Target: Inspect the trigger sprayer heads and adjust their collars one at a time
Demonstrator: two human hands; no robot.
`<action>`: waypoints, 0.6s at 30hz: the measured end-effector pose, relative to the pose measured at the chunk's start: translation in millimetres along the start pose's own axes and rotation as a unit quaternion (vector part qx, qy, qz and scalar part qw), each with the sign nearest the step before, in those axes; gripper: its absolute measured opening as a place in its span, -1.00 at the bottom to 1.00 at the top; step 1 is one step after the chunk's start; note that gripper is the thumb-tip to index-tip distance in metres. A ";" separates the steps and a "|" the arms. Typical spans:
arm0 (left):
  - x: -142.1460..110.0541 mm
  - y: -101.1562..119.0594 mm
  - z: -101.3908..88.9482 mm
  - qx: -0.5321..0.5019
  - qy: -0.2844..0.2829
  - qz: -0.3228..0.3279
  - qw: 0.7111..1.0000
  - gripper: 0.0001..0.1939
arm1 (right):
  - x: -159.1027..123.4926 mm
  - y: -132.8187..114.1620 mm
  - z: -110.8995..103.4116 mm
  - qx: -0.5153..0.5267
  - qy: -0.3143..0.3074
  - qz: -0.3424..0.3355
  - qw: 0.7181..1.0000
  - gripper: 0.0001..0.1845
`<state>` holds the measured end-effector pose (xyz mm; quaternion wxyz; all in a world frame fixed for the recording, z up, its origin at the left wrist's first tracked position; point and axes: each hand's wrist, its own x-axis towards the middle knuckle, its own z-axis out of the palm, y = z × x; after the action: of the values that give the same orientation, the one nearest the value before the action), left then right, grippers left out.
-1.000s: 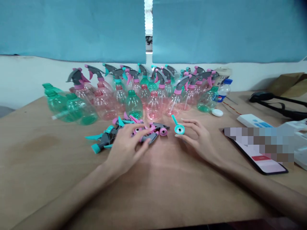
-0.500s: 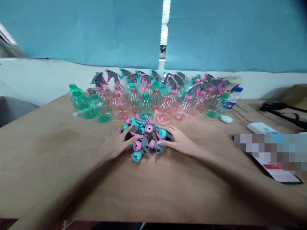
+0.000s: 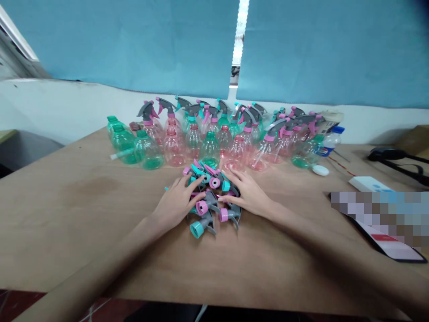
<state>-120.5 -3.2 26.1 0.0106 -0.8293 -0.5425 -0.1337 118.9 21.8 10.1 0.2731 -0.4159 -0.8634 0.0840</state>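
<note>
**Both hands closed in around the pile of spray tops**

Since a second ago, my right hand (image 3: 250, 195) has let go of the single teal cap it held up and come in against the heap, and my left hand (image 3: 176, 201) has slid to the opposite flank, so the loose scatter is now bunched between them.

That pile of spray tops (image 3: 210, 197) is a tangle of grey trigger heads with pink or teal screw collars and nozzles, lying at all angles; one teal collar and two pink ones face me at the near side.

It sits mid-table (image 3: 67, 214), closer to the far edge than the near one, just in front of the rows of bottles (image 3: 214, 138). My left fingers (image 3: 192, 181) lie spread and flat against its left side, the right fingers (image 3: 231, 176) likewise on its right. Neither hand grips any one piece; both are loosely splayed, cupping the heap. A phone (image 3: 385, 232) lies well off toward the right edge.
</note>
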 end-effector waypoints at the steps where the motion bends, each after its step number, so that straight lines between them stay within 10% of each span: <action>1: 0.7 -1.8 1.0 0.009 -0.007 0.013 1.000 -0.50 | 3.3 -2.5 -0.7 -0.004 -0.005 -0.006 1.000 -0.14; 18: -19.0 8.4 -24.8 -0.072 0.059 0.070 0.993 -0.62 | 11.2 2.3 5.2 -0.065 -0.004 -0.159 0.985 -0.35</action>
<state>-125.2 -27.7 46.7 -0.0077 -0.8545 -0.4706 -0.2200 111.9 32.3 9.4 0.2525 -0.2895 -0.9231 -0.0151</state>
